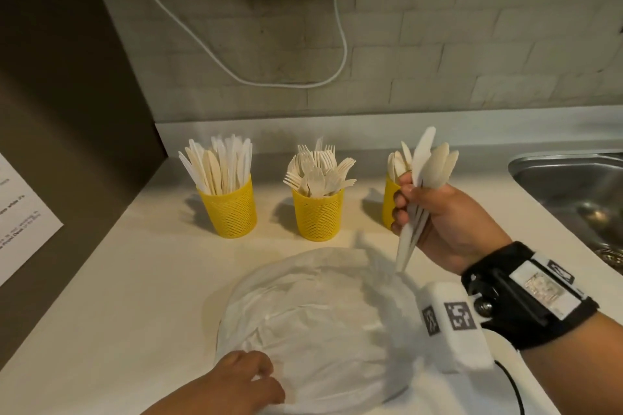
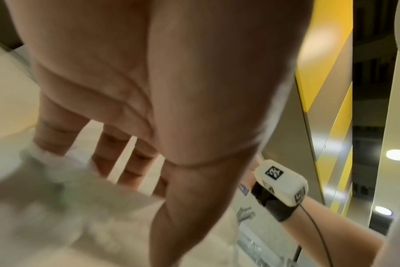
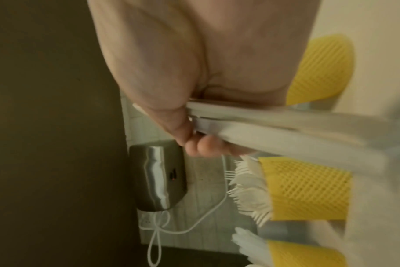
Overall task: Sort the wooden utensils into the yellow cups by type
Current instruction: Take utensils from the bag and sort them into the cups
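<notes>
Yellow cups [image 1: 232, 209] on the bench [image 1: 135, 280] already bristle with sorted knives, forks and spoons. Right hand [image 1: 448, 222] grips a last bundle of utensils [image 1: 428, 165] beside the spoon cup [image 1: 389, 204]; left hand [image 1: 246, 381], fingers relaxed, rests on an emptied paper-lined plate [image 1: 320, 330].

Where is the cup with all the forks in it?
In the head view, the fork cup stands on the counter by the wall, in the middle of the three yellow cups, between the knife cup and the spoon cup.

Right hand [image 1: 438, 216] raised, fingers curled (gripping); left hand [image 1: 242, 381] low, relaxed.
</notes>
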Action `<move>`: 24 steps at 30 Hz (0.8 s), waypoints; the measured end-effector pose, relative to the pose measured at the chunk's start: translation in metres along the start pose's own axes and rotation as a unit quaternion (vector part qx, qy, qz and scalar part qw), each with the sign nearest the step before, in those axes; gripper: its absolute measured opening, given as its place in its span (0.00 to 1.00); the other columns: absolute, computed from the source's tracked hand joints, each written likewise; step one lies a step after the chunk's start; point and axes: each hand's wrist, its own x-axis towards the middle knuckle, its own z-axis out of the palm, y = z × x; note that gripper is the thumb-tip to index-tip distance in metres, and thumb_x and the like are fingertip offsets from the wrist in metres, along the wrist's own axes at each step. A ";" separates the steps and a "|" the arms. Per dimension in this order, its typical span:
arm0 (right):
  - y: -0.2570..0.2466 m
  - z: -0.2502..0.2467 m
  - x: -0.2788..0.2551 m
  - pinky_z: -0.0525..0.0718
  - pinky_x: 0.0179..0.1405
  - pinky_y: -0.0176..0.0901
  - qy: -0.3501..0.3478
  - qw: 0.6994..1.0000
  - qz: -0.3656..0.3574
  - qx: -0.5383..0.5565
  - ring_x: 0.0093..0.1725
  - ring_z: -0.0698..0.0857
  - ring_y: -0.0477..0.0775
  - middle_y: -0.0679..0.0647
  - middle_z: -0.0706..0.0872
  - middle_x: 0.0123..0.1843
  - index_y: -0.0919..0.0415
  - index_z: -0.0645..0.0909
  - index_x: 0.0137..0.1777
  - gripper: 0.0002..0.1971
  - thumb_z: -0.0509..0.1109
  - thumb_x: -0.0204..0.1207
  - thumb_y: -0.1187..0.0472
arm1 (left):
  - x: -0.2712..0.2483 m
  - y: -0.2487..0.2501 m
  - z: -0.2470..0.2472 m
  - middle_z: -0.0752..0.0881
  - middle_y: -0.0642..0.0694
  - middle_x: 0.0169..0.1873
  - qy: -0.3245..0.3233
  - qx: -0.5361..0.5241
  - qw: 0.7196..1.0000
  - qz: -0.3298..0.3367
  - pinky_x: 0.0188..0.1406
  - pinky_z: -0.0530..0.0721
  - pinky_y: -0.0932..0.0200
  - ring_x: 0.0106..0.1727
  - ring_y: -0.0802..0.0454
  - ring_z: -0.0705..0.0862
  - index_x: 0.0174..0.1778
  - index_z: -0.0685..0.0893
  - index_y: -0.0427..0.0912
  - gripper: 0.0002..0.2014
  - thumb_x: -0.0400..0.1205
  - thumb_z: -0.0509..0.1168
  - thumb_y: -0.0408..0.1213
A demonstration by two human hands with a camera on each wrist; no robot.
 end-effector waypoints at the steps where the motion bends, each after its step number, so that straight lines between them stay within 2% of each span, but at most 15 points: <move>1: -0.003 0.004 0.000 0.76 0.30 0.44 -0.010 1.000 0.000 -0.007 0.26 0.76 0.51 0.53 0.78 0.30 0.59 0.75 0.44 0.09 0.57 0.80 0.70 | -0.001 0.000 -0.007 0.58 0.69 0.69 0.026 -0.004 1.000 0.002 0.73 0.56 0.70 0.68 0.71 0.54 0.37 0.57 0.95 0.11 0.78 0.50 0.67; 2: -0.004 0.008 -0.001 0.78 0.29 0.43 -0.026 1.000 0.002 -0.014 0.25 0.78 0.51 0.54 0.80 0.30 0.60 0.76 0.44 0.08 0.58 0.79 0.71 | -0.002 -0.001 -0.020 0.61 0.72 0.68 0.053 0.001 0.999 -0.006 0.74 0.57 0.72 0.68 0.73 0.59 0.42 0.60 0.95 0.09 0.77 0.51 0.68; 3: -0.004 0.014 -0.001 0.79 0.27 0.43 -0.047 0.999 0.006 -0.024 0.24 0.79 0.51 0.54 0.81 0.29 0.62 0.77 0.44 0.08 0.59 0.79 0.72 | -0.002 0.000 -0.038 0.64 0.77 0.65 0.082 -0.004 0.997 -0.013 0.72 0.60 0.75 0.67 0.75 0.64 0.50 0.64 0.90 0.10 0.74 0.52 0.70; 4: -0.003 0.020 -0.001 0.80 0.27 0.42 -0.070 0.997 0.012 -0.035 0.24 0.79 0.51 0.54 0.82 0.29 0.63 0.77 0.45 0.06 0.60 0.78 0.71 | -0.004 0.005 -0.056 0.65 0.83 0.62 0.122 -0.041 0.991 -0.030 0.66 0.64 0.80 0.65 0.77 0.68 0.52 0.68 0.86 0.13 0.71 0.53 0.71; 5: 0.000 0.026 -0.001 0.80 0.26 0.41 -0.095 0.994 0.019 -0.044 0.24 0.79 0.51 0.54 0.82 0.28 0.64 0.78 0.46 0.04 0.62 0.76 0.70 | -0.005 0.010 -0.074 0.65 0.87 0.60 0.174 -0.072 0.981 -0.038 0.59 0.67 0.83 0.62 0.79 0.71 0.52 0.68 0.87 0.14 0.70 0.55 0.67; 6: 0.003 0.033 -0.001 0.80 0.26 0.40 -0.117 0.991 0.030 -0.054 0.23 0.79 0.50 0.54 0.83 0.28 0.65 0.78 0.46 0.03 0.65 0.74 0.69 | -0.003 0.018 -0.092 0.67 0.86 0.59 0.238 -0.107 0.965 -0.032 0.54 0.70 0.84 0.59 0.78 0.74 0.50 0.67 0.91 0.17 0.70 0.58 0.62; 8: 0.012 0.046 0.000 0.79 0.25 0.38 -0.157 0.983 0.052 -0.083 0.23 0.80 0.50 0.54 0.84 0.29 0.65 0.80 0.47 0.04 0.69 0.73 0.68 | 0.013 0.028 -0.121 0.82 0.70 0.54 0.368 -0.211 0.905 0.008 0.50 0.76 0.77 0.52 0.72 0.81 0.49 0.68 0.91 0.24 0.75 0.65 0.49; 10: 0.023 0.061 0.000 0.79 0.26 0.38 -0.185 0.973 0.071 -0.117 0.23 0.79 0.50 0.55 0.86 0.30 0.65 0.80 0.47 0.03 0.67 0.76 0.69 | 0.033 0.032 -0.143 0.86 0.57 0.50 0.418 -0.314 0.852 0.027 0.54 0.81 0.65 0.49 0.63 0.86 0.54 0.67 0.85 0.31 0.78 0.69 0.36; 12: 0.032 0.073 0.000 0.80 0.28 0.39 -0.207 0.967 0.090 -0.118 0.26 0.82 0.51 0.55 0.87 0.32 0.66 0.80 0.47 0.05 0.63 0.78 0.72 | 0.046 0.036 -0.155 0.88 0.51 0.48 0.427 -0.354 0.831 0.031 0.56 0.83 0.54 0.51 0.50 0.87 0.57 0.69 0.78 0.30 0.78 0.68 0.32; 14: 0.036 0.080 0.000 0.83 0.36 0.42 -0.213 0.966 0.098 -0.110 0.34 0.87 0.52 0.54 0.89 0.37 0.65 0.80 0.49 0.06 0.62 0.80 0.71 | 0.046 0.036 -0.161 0.89 0.43 0.44 0.464 -0.338 0.819 0.024 0.53 0.85 0.49 0.49 0.45 0.88 0.52 0.80 0.66 0.20 0.78 0.68 0.31; 16: 0.037 0.080 0.002 0.84 0.46 0.46 -0.188 0.972 0.087 -0.110 0.42 0.88 0.52 0.54 0.90 0.41 0.62 0.81 0.49 0.07 0.62 0.80 0.70 | 0.036 0.024 -0.170 0.90 0.45 0.39 0.513 -0.341 0.787 0.022 0.49 0.87 0.55 0.42 0.52 0.90 0.46 0.84 0.57 0.15 0.79 0.67 0.28; 18: 0.037 0.074 0.006 0.84 0.47 0.47 -0.130 0.986 0.060 -0.090 0.39 0.87 0.52 0.56 0.87 0.40 0.62 0.82 0.47 0.09 0.61 0.81 0.70 | 0.019 0.005 -0.187 0.89 0.52 0.38 0.588 -0.343 0.732 0.018 0.47 0.87 0.58 0.40 0.58 0.89 0.44 0.84 0.56 0.15 0.79 0.66 0.27; 19: 0.036 0.070 0.009 0.83 0.42 0.46 -0.097 0.991 0.048 -0.075 0.34 0.84 0.51 0.57 0.85 0.37 0.61 0.81 0.46 0.09 0.60 0.81 0.69 | 0.010 -0.006 -0.198 0.89 0.54 0.38 0.627 -0.316 0.712 0.007 0.49 0.87 0.57 0.42 0.58 0.90 0.44 0.84 0.57 0.14 0.79 0.67 0.29; 21: 0.035 0.060 0.013 0.78 0.30 0.41 -0.028 0.997 0.031 -0.069 0.26 0.75 0.47 0.54 0.77 0.30 0.60 0.78 0.46 0.06 0.61 0.82 0.65 | 0.000 -0.027 -0.215 0.89 0.55 0.43 0.676 -0.257 0.690 -0.031 0.55 0.86 0.55 0.48 0.56 0.89 0.50 0.83 0.58 0.12 0.80 0.67 0.33; 24: 0.033 0.042 0.016 0.69 0.21 0.38 0.039 0.996 0.017 -0.073 0.21 0.67 0.44 0.49 0.67 0.26 0.56 0.73 0.41 0.06 0.64 0.80 0.62 | 0.010 -0.049 -0.225 0.87 0.54 0.48 0.687 -0.188 0.695 -0.098 0.57 0.82 0.61 0.52 0.58 0.86 0.62 0.77 0.51 0.15 0.81 0.65 0.35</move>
